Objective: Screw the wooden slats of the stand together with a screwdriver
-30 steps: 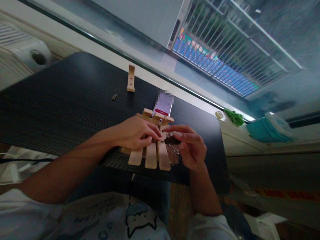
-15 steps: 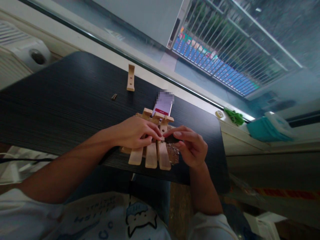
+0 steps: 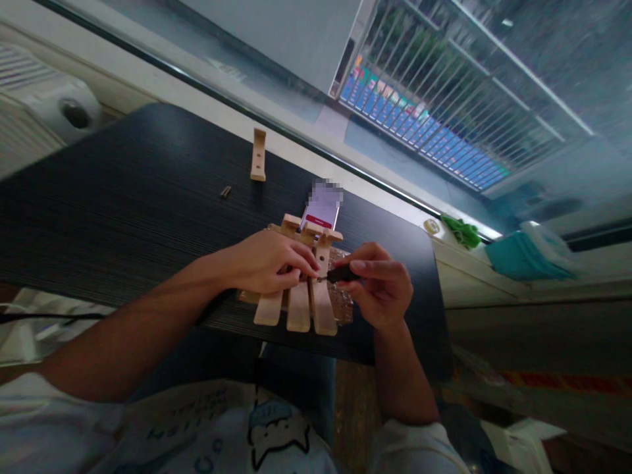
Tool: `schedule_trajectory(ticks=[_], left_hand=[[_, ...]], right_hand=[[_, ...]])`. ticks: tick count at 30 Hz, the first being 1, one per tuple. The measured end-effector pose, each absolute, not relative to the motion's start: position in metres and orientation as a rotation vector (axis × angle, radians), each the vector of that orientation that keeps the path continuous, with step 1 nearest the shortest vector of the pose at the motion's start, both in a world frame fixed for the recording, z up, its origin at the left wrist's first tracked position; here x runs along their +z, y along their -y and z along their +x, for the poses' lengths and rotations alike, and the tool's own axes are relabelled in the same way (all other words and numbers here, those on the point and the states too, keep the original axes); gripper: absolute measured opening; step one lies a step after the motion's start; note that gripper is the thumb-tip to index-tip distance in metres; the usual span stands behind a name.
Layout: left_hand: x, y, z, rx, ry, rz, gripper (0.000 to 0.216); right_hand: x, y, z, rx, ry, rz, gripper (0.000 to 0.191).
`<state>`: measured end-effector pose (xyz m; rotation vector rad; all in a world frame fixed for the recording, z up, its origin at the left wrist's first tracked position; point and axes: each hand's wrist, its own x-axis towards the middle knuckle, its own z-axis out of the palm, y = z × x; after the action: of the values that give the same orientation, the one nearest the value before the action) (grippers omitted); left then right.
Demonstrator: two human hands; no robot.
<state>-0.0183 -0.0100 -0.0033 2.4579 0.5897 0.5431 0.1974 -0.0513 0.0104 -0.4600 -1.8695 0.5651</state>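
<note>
My right hand (image 3: 382, 286) is closed round the dark handle of a screwdriver (image 3: 342, 273), whose short shaft points left at the rightmost slat of a wooden hook rack (image 3: 323, 309). My left hand (image 3: 271, 260) lies over the rack from the left. Its thumb and fingers are bent and gripping, with the fingertips at the right slat beside the screwdriver's tip. Any screw there is too small to make out. Three pale slats with curled upper ends form the rack, and clear plastic wrapping (image 3: 343, 303) shows under its right side.
A loose wooden hook (image 3: 257, 157) stands at the dark table's (image 3: 123, 197) far edge, with small screws (image 3: 226, 191) to its left. Behind the rack lies a phone (image 3: 323, 204). On the window sill are a green cloth (image 3: 461, 230) and a teal container (image 3: 523, 253).
My right hand has drawn back slightly to the right. Its index finger has left the slat, so more of the screwdriver's shaft shows. My left hand stays in place.
</note>
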Motion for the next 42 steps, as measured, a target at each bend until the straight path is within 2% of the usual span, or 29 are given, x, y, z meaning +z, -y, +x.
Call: schedule_trajectory(ticks=[23,29,33,42], left_hand=[[-0.0043,0.0107,-0.0182,0.575,-0.599,2.468,0.037],[-0.0019,0.0108,-0.0186,0.526,-0.609,2.481,0.034],[-0.0005,0.0108,-0.0186,0.509,-0.6,2.462,0.034],[-0.0028,0.0107,-0.0184,0.528,-0.588,2.453,0.037]], right_hand=[[0.0078,0.0497,0.1967,0.47,1.861,-0.503,0.05],[0.009,0.0555,0.1984,0.617,1.917,-0.499,0.038],[0.0094,0.057,0.1996,0.733,1.901,-0.499,0.038],[0.0143,0.053,0.2019,0.642,2.001,-0.49,0.035]])
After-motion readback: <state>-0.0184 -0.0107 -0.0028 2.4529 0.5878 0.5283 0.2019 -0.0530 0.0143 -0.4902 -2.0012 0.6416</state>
